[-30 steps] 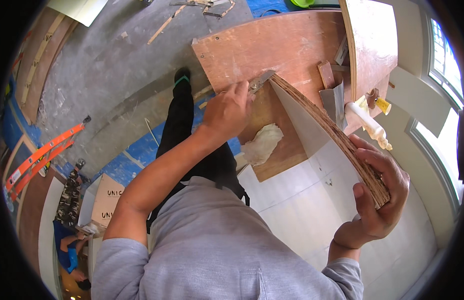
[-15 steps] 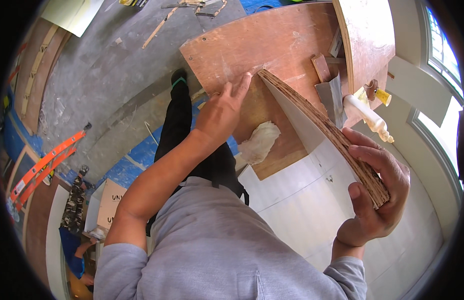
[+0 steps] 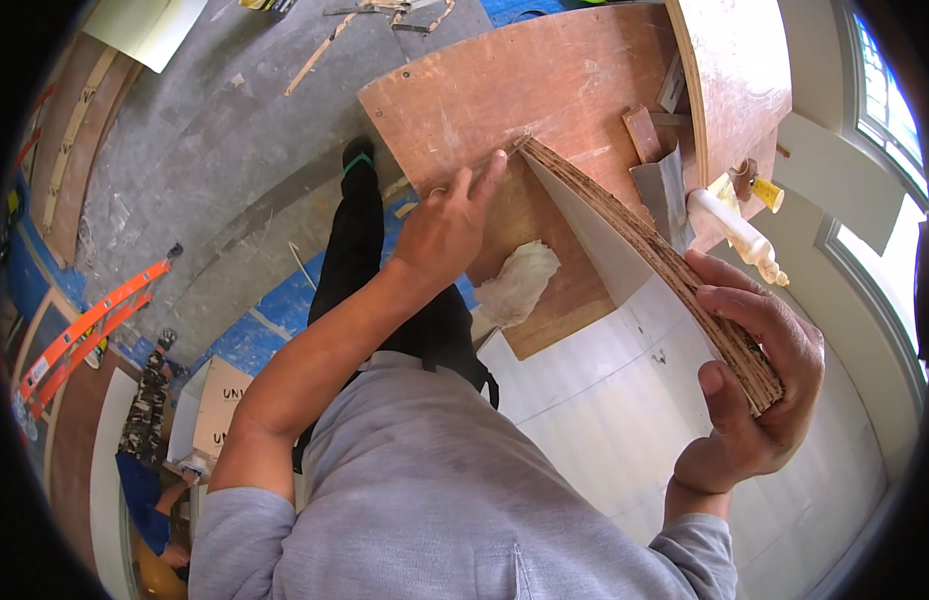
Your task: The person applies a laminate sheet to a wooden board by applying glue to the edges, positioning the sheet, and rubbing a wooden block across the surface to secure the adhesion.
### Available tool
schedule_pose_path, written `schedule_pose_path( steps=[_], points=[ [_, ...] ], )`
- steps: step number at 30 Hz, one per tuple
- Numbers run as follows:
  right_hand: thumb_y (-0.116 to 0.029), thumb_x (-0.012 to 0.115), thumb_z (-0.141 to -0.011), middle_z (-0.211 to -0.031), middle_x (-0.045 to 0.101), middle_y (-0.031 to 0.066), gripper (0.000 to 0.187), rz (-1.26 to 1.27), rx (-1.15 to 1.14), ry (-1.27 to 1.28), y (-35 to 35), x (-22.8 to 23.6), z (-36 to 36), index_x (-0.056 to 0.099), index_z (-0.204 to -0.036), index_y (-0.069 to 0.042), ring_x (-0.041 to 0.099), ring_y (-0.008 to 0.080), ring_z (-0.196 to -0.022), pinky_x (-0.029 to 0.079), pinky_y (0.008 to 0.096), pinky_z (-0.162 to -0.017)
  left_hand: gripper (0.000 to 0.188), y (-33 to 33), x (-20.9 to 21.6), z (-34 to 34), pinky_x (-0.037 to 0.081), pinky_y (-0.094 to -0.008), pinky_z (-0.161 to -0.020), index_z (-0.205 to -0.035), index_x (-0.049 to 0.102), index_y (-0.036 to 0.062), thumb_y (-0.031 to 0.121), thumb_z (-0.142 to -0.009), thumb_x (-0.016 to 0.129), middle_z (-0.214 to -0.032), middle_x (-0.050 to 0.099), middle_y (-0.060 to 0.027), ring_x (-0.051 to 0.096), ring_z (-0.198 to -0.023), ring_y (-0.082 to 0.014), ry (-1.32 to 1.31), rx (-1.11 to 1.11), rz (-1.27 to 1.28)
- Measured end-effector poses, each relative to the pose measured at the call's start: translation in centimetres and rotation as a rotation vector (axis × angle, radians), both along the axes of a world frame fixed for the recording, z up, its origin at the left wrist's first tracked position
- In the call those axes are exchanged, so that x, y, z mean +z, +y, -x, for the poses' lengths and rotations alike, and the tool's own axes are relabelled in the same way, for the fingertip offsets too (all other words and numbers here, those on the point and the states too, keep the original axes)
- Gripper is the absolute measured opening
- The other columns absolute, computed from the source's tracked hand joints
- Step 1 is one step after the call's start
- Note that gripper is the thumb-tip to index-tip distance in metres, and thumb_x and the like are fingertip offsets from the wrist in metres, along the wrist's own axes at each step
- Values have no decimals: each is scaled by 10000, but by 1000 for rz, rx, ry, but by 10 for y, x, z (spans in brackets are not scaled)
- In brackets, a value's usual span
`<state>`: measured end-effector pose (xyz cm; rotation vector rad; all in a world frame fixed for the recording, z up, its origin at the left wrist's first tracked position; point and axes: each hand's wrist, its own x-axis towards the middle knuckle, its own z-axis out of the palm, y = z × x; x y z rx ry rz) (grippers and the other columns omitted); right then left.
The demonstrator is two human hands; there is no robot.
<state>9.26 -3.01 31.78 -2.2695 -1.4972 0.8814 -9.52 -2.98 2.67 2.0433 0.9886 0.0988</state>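
A long plywood panel (image 3: 640,235) with a rough layered edge and a white face slants from the work surface toward me. My right hand (image 3: 760,370) grips its near end, fingers over the far side and thumb toward the white face. At the panel's far tip, my left hand (image 3: 440,230) has its index finger stretched out along the edge of a brown plywood sheet (image 3: 465,85); it holds nothing. Below that hand, a crumpled whitish cloth or plastic (image 3: 520,285) lies on a lower brown board (image 3: 575,315).
A white squeeze bottle (image 3: 730,225), a yellow cup (image 3: 768,194) and a grey scraper-like sheet (image 3: 665,200) lie near the upright curved plywood panel (image 3: 740,80). An orange ladder (image 3: 100,325) is at left. Another person (image 3: 145,485) works beside a cardboard box (image 3: 223,405).
My left hand's fingers have shifted very slightly. The right hand and the panel stay almost where they were.
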Motion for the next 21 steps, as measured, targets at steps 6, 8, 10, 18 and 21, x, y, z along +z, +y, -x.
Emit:
schedule_pose_path(
  steps=[6,8,10,18,21],
  points=[
    [-345,786,-714,-1080,772,238,465,6,-28,-5,-1,-1,3,764,-1000,21,780,314,-915,581,360,-854,844,3,0,-2,606,-489,-732,-1621,355,137,-60,-834,589,-1118,629,-216,714,-788,-427,29,-27,5],
    [-345,786,-715,-1081,771,240,465,-2,-33,6,-2,-2,4,764,-1002,21,780,315,-918,581,360,-854,796,7,3,-2,614,-476,-712,-1611,367,115,-37,-859,581,-1094,627,-204,720,-775,-410,52,-62,-10],
    [-346,785,-716,-1084,771,241,467,0,-25,10,-3,-2,2,765,-1006,20,780,316,-921,581,360,-855,700,12,8,-5,627,-460,-675,-1586,397,73,2,-909,559,-1043,618,-189,725,-754,-389,87,-107,-20],
    [-341,772,-730,-1097,769,237,451,24,-7,19,-1,1,-1,765,-1008,14,781,324,-926,587,363,-851,687,16,10,-5,629,-472,-682,-1588,402,96,23,-922,558,-1037,623,-184,732,-760,-392,131,-159,-22],
    [-306,762,-740,-1103,770,231,411,32,-1,16,-3,1,1,767,-1010,3,783,329,-934,592,369,-853,797,14,8,-5,632,-447,-703,-1626,334,130,-4,-884,592,-1099,629,-191,731,-760,-379,168,-170,-34]
  ],
)
